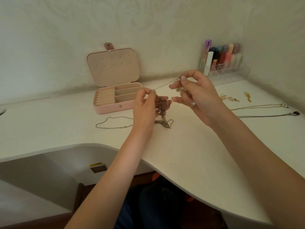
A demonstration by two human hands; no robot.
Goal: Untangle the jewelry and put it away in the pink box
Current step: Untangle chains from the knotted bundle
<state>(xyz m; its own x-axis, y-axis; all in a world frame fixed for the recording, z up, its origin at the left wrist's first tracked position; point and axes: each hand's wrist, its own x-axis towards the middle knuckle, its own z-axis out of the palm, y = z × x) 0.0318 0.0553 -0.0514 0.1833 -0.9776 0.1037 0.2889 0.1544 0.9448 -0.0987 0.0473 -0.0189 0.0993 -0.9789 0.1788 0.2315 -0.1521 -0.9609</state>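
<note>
Hands, left point(146, 108) and right point(196, 95), each pinching one chain tangle point(162, 106); one pink box point(115, 96).

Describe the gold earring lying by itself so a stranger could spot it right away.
Start at the clear organizer of colored tubes in the desk's far right corner, then come forward along the white desk. The gold earring lies alone, right of a pale beaded cluster and beyond two long silver chains; it alone is bright yellow.
</note>
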